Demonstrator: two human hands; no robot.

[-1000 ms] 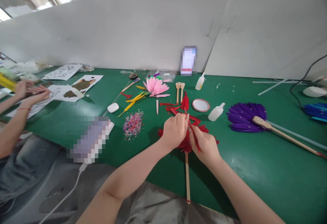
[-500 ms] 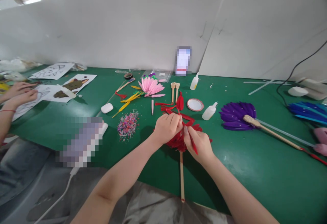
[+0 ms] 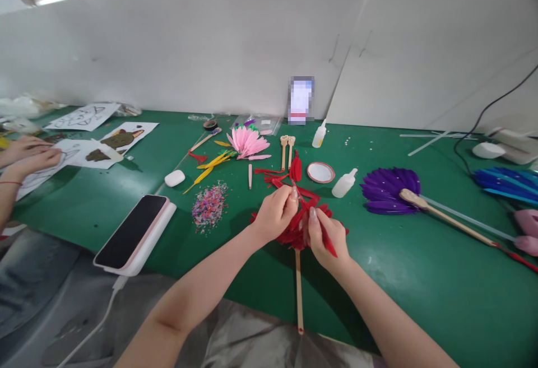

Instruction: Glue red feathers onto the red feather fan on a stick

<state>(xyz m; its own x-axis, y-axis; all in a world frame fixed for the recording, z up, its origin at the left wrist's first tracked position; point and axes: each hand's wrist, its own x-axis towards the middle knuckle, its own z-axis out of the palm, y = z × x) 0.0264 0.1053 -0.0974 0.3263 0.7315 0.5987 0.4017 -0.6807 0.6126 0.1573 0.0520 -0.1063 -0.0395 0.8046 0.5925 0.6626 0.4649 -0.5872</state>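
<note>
While the left hand [image 3: 275, 214] pinches the red fan [image 3: 294, 233] at its upper edge, the right hand [image 3: 325, 236] is closed on a single red feather [image 3: 327, 240], quill angled toward 5 o'clock. Seat the feather against the fan head, which lies flat mid-table; its wooden stick [image 3: 298, 289] points to 6 o'clock, ending near the table edge [image 3: 336, 339]. Loose red feathers [image 3: 294, 171] crowd 12 o'clock and a glue bottle [image 3: 343, 184] stands at 1 o'clock; open green surface lies toward 4 o'clock.
</note>
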